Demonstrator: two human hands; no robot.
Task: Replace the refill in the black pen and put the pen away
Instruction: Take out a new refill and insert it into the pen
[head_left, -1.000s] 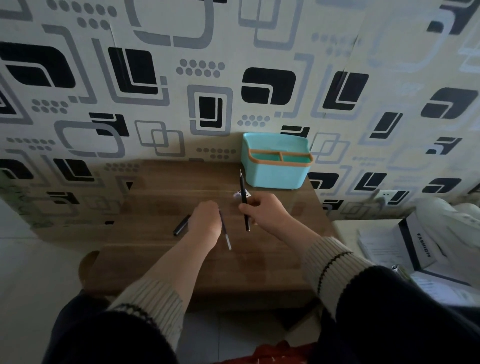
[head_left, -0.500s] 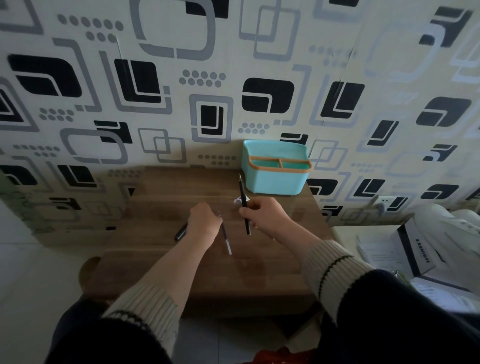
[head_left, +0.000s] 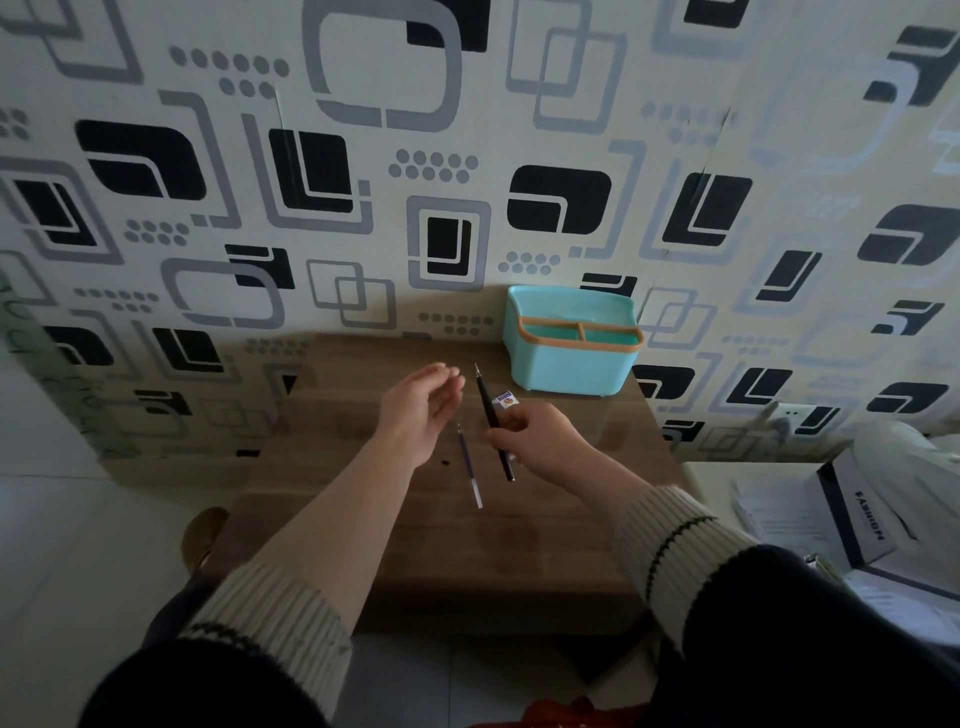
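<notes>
My right hand (head_left: 540, 441) grips the black pen (head_left: 491, 410) by its lower half, with the metal tip pointing away from me and up. My left hand (head_left: 415, 410) hovers just left of the pen, palm turned inward, fingers apart and holding nothing. A thin refill (head_left: 470, 467) with a clear end lies flat on the wooden table (head_left: 467, 561) between my two hands. A tiny black piece (head_left: 445, 461) rests on the wood left of the refill. The teal organizer (head_left: 571, 364) with an orange rim stands at the table's back right, against the wall.
A small white box (head_left: 506, 401) lies between the pen and the organizer. The patterned wall rises right behind the table. To the right, off the table, sit a white carton with black lettering (head_left: 857, 514) and papers.
My left hand has let go of the refill, which now lies on the table, and has risen and opened beside the pen. The black part seen left of that hand is out of sight.
</notes>
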